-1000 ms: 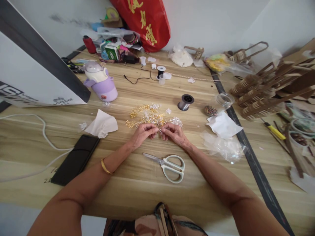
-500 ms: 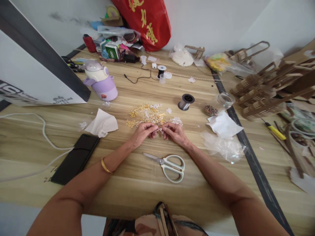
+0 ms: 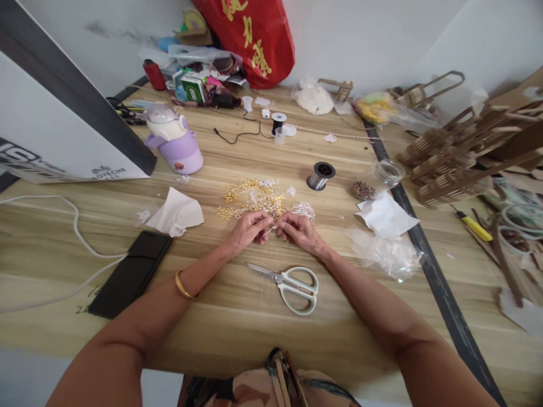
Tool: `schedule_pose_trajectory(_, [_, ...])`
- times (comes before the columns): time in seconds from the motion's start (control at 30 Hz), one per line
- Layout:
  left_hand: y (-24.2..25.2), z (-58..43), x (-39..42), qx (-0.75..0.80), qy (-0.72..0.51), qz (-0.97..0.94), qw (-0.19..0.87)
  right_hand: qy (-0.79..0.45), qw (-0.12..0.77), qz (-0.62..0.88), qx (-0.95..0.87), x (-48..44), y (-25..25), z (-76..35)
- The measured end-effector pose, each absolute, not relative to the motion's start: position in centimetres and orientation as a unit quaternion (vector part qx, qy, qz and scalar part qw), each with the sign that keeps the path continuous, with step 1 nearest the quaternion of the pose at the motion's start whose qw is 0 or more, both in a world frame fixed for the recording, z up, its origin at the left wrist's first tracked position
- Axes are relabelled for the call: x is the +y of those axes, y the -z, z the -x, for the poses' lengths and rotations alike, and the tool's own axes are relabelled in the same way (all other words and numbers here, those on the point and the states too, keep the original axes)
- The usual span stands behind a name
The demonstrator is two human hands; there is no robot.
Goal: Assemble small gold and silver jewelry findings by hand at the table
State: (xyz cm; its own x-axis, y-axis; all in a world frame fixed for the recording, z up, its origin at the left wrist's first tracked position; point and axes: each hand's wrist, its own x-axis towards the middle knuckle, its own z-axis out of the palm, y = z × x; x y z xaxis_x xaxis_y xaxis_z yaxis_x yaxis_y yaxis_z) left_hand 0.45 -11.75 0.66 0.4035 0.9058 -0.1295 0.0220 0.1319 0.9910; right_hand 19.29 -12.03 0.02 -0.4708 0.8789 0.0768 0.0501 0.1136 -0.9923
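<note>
My left hand point(image 3: 250, 229) pinches a thin strand of small silvery beads point(image 3: 268, 230) at the near edge of a pile of gold and silver beads point(image 3: 258, 199). Close beside it on the right, my right hand point(image 3: 297, 230) is closed at the fingertips around something too small to make out, by the strand's end. White-handled scissors point(image 3: 292, 284) lie below my hands, blades to the left. A spool of fine wire point(image 3: 320, 176) stands beyond my right hand.
At left are a purple bottle point(image 3: 180, 147), a black phone point(image 3: 130, 274) and white paper point(image 3: 176, 212). On the right lie a tipped glass jar point(image 3: 387, 174), clear plastic point(image 3: 392, 254) and brown slatted pieces point(image 3: 445, 192). A red bag point(image 3: 254, 42) stands behind.
The fingertips have shifted slightly, and the strand now hangs lower between them, near my left fingers. Other things lie as before.
</note>
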Motion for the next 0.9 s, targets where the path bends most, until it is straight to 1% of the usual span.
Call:
schedule_pose_trajectory(0.33, [-0.90,-0.54,-11.85,0.429,-0.350,-0.559,0.618,-0.567,0.382,0.366,-0.631,-12.01,0.23,-19.25])
schedule_pose_trajectory(0.63, [-1.01,-0.46,-11.86,0.409,-0.338,-0.570,0.627,-0.570,0.397,0.367,-0.619,-11.88,0.40,-19.30])
schedule_pose_trajectory(0.9, [-0.78,-0.65,-11.82,0.412,-0.334,-0.588,0.611,-0.576,0.412,0.360,-0.608,-11.84,0.45,-19.26])
